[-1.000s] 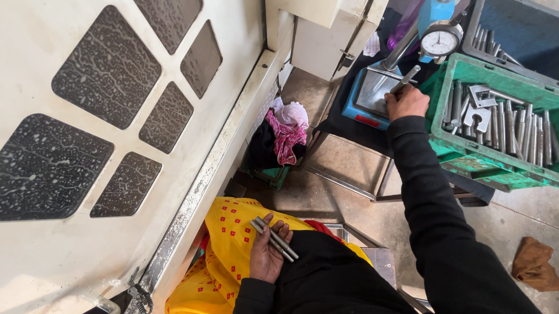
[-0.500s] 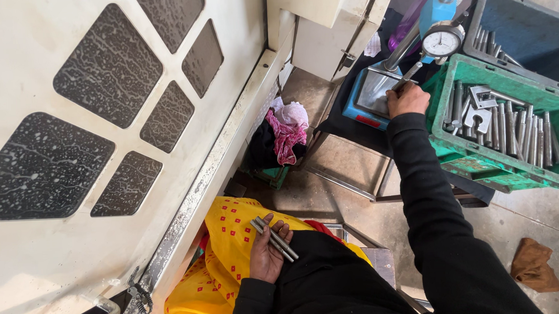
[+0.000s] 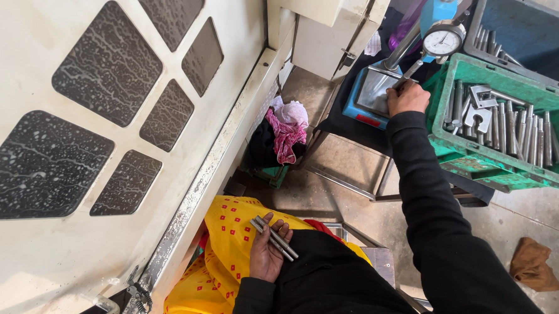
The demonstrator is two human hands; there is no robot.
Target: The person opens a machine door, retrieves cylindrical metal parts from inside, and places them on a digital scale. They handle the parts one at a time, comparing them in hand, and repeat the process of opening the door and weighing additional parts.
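Note:
My left hand (image 3: 266, 255) rests palm up in my lap on yellow patterned cloth (image 3: 224, 266) and holds a few slim metal rods (image 3: 273, 237) across the fingers. My right hand (image 3: 407, 97) reaches out on a black sleeve to a blue-based gauge stand (image 3: 368, 96) and grips a metal rod (image 3: 408, 76) on its steel plate, under the round dial gauge (image 3: 443, 41). A green plastic crate (image 3: 474, 158) of several metal rods and brackets stands just right of that hand.
A large cream machine panel (image 3: 103, 152) with dark textured windows fills the left. Pink and black rags (image 3: 283, 133) lie on a small stand by it. A dark grey crate (image 3: 532, 33) sits behind the green one. A brown rag (image 3: 532, 265) lies on the concrete floor.
My right hand has shifted slightly on the gauge plate with the rod. My left hand keeps the rods still in my lap.

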